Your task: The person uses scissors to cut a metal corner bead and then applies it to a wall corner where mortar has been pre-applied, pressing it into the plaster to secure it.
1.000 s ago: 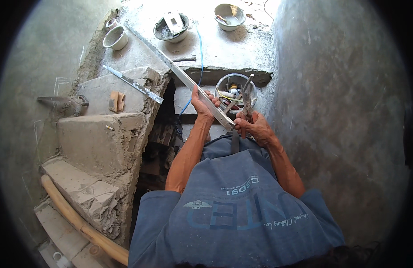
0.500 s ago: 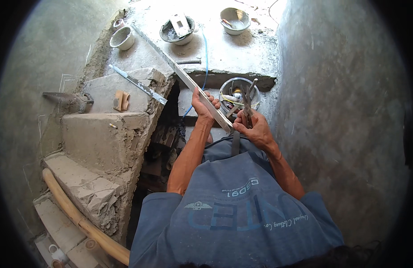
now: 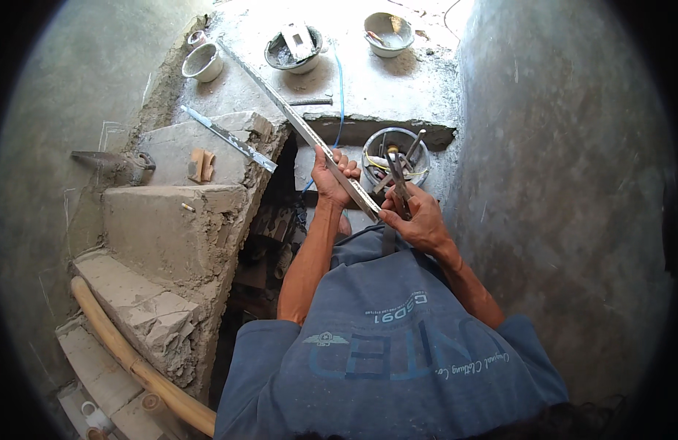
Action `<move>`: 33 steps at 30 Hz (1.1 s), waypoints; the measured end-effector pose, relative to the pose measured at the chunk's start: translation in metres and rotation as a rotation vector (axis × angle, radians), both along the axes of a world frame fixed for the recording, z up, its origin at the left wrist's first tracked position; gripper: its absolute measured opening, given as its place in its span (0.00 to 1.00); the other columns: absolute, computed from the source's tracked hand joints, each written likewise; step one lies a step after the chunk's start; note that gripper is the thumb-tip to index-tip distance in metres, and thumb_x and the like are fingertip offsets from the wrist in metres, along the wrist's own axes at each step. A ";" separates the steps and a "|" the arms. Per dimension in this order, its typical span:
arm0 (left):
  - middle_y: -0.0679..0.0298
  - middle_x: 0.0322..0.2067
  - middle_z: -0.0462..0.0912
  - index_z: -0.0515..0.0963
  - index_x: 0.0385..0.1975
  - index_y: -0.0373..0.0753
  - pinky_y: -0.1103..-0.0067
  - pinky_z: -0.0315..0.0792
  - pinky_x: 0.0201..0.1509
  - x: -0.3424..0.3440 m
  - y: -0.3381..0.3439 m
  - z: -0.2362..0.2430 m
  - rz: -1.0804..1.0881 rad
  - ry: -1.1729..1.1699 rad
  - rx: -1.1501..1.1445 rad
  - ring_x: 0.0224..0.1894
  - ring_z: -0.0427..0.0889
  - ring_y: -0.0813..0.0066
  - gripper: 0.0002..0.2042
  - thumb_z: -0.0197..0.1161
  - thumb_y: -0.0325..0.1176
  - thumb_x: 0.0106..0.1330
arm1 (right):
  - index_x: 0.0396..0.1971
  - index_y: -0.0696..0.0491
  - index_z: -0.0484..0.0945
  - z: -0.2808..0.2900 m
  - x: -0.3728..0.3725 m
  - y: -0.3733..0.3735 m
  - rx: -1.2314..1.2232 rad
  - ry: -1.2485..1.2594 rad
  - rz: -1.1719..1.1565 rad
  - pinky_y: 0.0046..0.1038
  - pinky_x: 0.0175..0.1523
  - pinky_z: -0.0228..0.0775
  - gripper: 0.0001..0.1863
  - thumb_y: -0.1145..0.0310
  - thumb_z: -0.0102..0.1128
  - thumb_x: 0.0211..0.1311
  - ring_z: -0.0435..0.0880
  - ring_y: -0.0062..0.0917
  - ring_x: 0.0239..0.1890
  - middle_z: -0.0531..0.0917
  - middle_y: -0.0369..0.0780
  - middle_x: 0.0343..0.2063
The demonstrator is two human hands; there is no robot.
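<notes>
My left hand (image 3: 333, 178) is closed around a long, narrow metal bar (image 3: 284, 108), near its lower end. The bar slants from the far left down toward my body, and its far end reaches the upper concrete slab. In my right hand (image 3: 425, 222) is a pair of pliers (image 3: 398, 170) with the jaws pointing up and away. My right thumb is at the bar's near end, apparently touching it. Just beyond the pliers stands a bucket (image 3: 426, 163) filled with assorted hand tools.
On the upper slab (image 3: 368, 84) stand three bowls, the middle one (image 3: 304, 67) with mortar. Rough concrete steps (image 3: 170, 209) descend at left, bearing a paint-flecked bar (image 3: 232, 139), a trowel (image 3: 115, 160) and wood pieces (image 3: 201, 166). A dark gap lies beside them. A grey wall (image 3: 559, 183) rises at right.
The pliers have tilted slightly to the left in my right hand, and that hand has shifted a little closer to the bar's near end. My left hand keeps its grip.
</notes>
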State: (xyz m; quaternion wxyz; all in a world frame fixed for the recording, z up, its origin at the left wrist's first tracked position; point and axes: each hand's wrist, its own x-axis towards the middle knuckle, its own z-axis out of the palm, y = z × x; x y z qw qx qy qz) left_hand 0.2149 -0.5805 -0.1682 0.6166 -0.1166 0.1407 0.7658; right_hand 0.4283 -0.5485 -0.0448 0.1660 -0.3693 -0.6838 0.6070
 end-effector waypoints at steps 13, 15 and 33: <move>0.73 0.08 0.62 0.63 0.14 0.43 0.84 0.63 0.12 0.002 0.002 0.015 0.043 -0.018 -0.027 0.09 0.61 0.83 0.31 0.55 0.67 0.61 | 0.37 0.58 0.75 0.023 0.024 0.002 0.032 -0.189 0.045 0.31 0.37 0.71 0.12 0.66 0.62 0.61 0.81 0.30 0.29 0.82 0.43 0.26; 0.73 0.08 0.62 0.62 0.14 0.43 0.84 0.62 0.11 0.001 0.007 0.013 0.028 -0.017 -0.007 0.08 0.61 0.83 0.31 0.56 0.67 0.61 | 0.37 0.57 0.75 0.035 0.034 0.004 0.077 -0.252 0.118 0.31 0.33 0.68 0.10 0.66 0.60 0.63 0.76 0.27 0.24 0.80 0.40 0.25; 0.73 0.07 0.63 0.61 0.12 0.45 0.84 0.65 0.12 0.011 0.047 0.015 -0.047 -0.065 0.119 0.07 0.62 0.83 0.17 0.57 0.37 0.61 | 0.28 0.59 0.77 0.035 0.070 0.010 -0.444 -0.342 0.321 0.32 0.35 0.70 0.20 0.55 0.53 0.68 0.78 0.27 0.23 0.78 0.39 0.19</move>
